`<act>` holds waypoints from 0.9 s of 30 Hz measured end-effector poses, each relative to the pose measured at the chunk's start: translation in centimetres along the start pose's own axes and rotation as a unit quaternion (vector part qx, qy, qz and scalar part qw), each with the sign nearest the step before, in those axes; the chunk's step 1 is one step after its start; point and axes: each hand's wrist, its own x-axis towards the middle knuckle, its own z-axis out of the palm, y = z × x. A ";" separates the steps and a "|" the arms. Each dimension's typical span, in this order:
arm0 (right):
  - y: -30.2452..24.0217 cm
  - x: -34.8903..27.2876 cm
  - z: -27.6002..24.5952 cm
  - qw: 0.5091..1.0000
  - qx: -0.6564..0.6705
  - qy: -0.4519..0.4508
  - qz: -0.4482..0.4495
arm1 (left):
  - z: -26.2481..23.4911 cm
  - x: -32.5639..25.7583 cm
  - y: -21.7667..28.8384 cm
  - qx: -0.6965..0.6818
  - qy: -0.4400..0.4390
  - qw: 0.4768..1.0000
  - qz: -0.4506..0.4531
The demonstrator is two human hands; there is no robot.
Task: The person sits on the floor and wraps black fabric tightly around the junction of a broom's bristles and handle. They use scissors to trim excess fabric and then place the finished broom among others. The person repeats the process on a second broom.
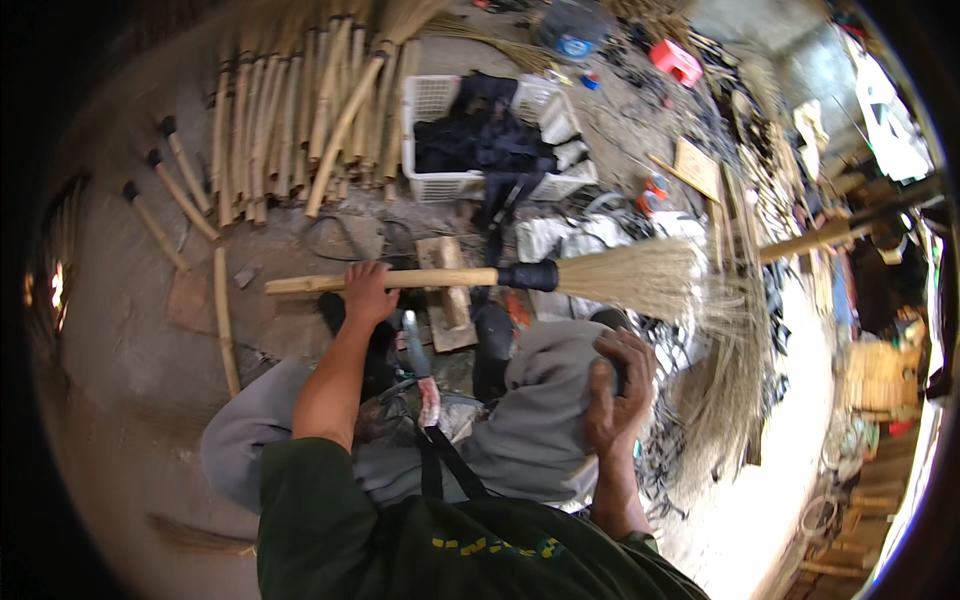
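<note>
Shirt [330, 510] cropped below | left hand [369, 293] partly hides broom handle [440, 281]

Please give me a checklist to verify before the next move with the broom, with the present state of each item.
1. Left grip closed around the pale, round bamboo handle: ok.
2. Right grip empty: ok, apart from the handle.
3. Black wrapped band at the base of the fanned, straw-coloured bristles: ok, in place.
4. Band tightness: cannot tell.
5. White plastic lattice basket holding black strips: ok.
</note>
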 end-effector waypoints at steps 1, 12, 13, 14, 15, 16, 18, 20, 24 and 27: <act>0.1 0.1 0.2 1.000 0.016 0.004 0.013 | -0.4 0.0 -0.4 0.033 0.018 0.999 0.008; 2.1 -0.2 0.4 0.998 0.048 0.030 0.026 | -4.3 -1.6 -4.0 0.101 -0.114 0.987 -0.045; 2.2 -0.2 0.4 0.997 0.055 0.034 0.033 | -4.7 -1.9 -3.7 0.075 -0.090 0.993 -0.024; 2.3 -0.4 0.5 0.997 0.057 0.035 0.035 | -5.0 -2.4 -3.3 0.064 -0.071 0.995 -0.024; 2.3 -0.4 0.5 0.998 0.058 0.033 0.024 | -5.2 -2.7 -2.8 0.053 -0.052 0.997 -0.023; 2.3 -0.5 0.6 0.997 0.068 0.031 0.027 | -5.6 -2.9 -2.3 0.049 -0.020 0.998 -0.017; 2.2 -0.5 0.7 0.996 0.073 0.035 0.031 | -6.7 -3.3 -1.1 0.012 0.011 1.000 -0.013; 2.1 -0.5 0.8 0.996 0.075 0.025 0.032 | -9.1 -2.9 -0.2 0.003 0.037 0.999 -0.012; 1.9 0.0 1.0 0.997 0.077 0.005 0.030 | -19.0 2.4 1.2 0.032 0.029 0.998 -0.054; 1.8 0.4 1.2 0.997 0.072 -0.013 0.031 | -29.5 6.5 -0.1 0.092 0.034 0.990 -0.101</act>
